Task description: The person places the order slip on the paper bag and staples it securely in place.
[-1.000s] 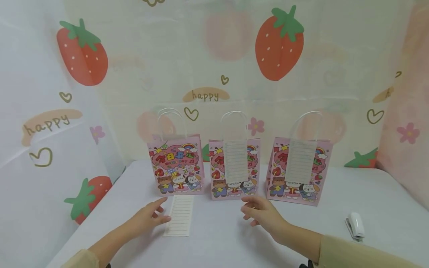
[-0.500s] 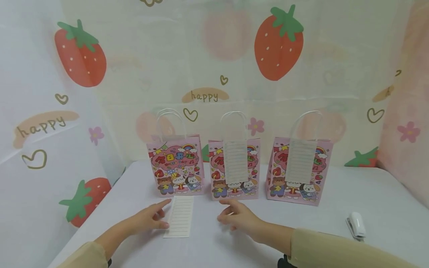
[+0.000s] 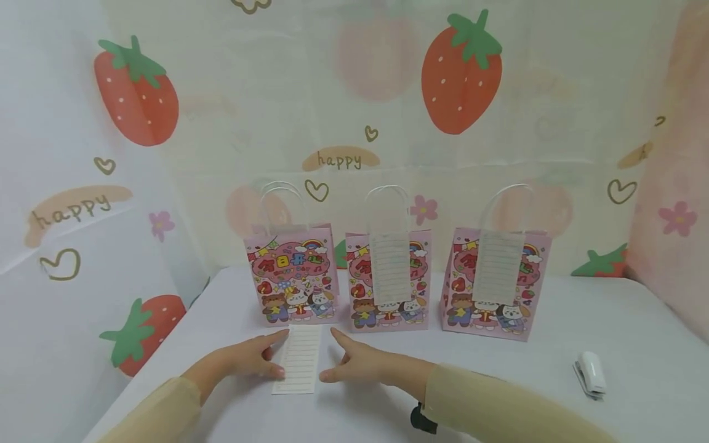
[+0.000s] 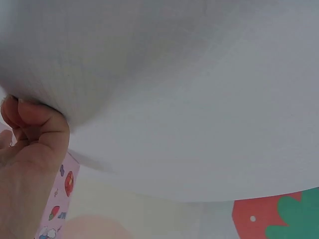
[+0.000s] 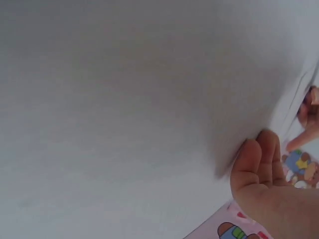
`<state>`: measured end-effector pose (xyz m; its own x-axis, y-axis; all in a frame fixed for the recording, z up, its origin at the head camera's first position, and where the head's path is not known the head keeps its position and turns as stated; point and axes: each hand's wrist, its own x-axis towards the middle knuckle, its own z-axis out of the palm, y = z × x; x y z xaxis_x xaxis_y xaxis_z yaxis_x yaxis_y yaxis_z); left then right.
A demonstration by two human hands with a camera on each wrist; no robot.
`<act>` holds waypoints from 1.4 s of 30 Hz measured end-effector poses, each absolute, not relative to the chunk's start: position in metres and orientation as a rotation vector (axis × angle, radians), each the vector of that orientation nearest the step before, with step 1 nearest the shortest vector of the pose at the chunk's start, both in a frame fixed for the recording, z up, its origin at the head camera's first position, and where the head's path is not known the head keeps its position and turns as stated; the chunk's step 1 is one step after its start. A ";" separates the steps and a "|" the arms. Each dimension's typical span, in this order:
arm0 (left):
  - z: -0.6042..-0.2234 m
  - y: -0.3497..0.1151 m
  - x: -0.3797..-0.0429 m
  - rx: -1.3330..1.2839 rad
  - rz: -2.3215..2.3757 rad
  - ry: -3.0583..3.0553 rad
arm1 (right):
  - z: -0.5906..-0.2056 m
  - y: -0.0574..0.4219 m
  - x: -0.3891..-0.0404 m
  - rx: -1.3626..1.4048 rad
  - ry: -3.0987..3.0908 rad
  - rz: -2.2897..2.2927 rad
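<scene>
My L hand (image 3: 249, 357) has hold of nothing: index & thumb reach out, tips at the near-side edge of a lined paper strip (image 3: 301, 360), thumb just overlapping it; the other fingers fold loosely under. My R hand (image 3: 368, 363) is likewise unclenched, index & thumb pointing in at the strip's opp. edge, tips just beside it, apparently w/o contact. So the strip lies flat b/w my 2 hands, long side running away from me, printed w/ rows of lines. Both wrist views show bent fingertips low over the white table (image 3: 620, 332). Directly beyond the strip's far end stands a pink cartoon bag (image 3: 293, 271), white loop handles up; can't tell if strip & bag touch. Beyond my R hand is a 2nd bag (image 3: 360, 295), same print, a lined strip (image 3: 390, 267) hanging over its front; farther R, a 3rd bag (image 3: 456, 298) w/ its own hanging strip (image 3: 497, 267). Well to the R of my R hand sits a small white stapler (image 3: 590, 373). Behind everything: a pale backdrop (image 3: 255, 117) w/ strawberries, hearts & "happy" lettering.
</scene>
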<state>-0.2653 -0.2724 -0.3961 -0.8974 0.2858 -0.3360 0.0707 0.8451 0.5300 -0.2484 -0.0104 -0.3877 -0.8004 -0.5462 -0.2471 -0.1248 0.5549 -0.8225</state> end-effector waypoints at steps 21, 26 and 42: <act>-0.395 -0.271 -0.272 0.311 0.678 2.609 | -0.394 -0.053 -0.270 -0.412 2.670 -0.660; -0.397 -0.272 -0.274 0.298 0.659 2.622 | -0.392 -0.058 -0.270 -0.414 2.697 -0.599; -0.395 -0.262 -0.271 0.051 0.856 2.632 | -0.395 -0.055 -0.271 -0.393 2.704 -0.626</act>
<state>-0.2709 -0.2617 -0.3954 -0.9303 0.1468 -0.3362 -0.0791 0.8146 0.5746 -0.2710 -0.0546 -0.3949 -0.9051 -0.3371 -0.2592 -0.1888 0.8648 -0.4653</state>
